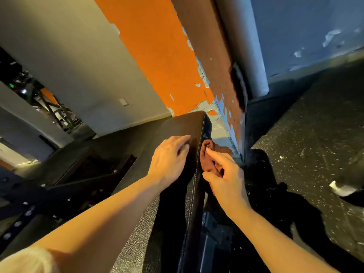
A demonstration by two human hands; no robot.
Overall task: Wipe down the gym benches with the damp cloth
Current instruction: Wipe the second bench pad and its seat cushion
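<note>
Black bench [177,131] runs lengthwise away; left hand [169,160] flat atop, right hand [226,178] pinching cloth [206,154].

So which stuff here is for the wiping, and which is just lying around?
For the job:
- black padded bench
- brown cloth, pinched by the right hand against the bench's side
- left hand, resting flat on top

Just around:
- white scrap on the speckled floor
- wall switch
- white pipe

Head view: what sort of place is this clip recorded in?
Most likely a gym. A black padded bench with stitched edging fills the foreground, speckled rubber flooring lies to the right, and dark metal equipment frames show through an opening at left. The orange and blue wall paint is peeling.
</note>
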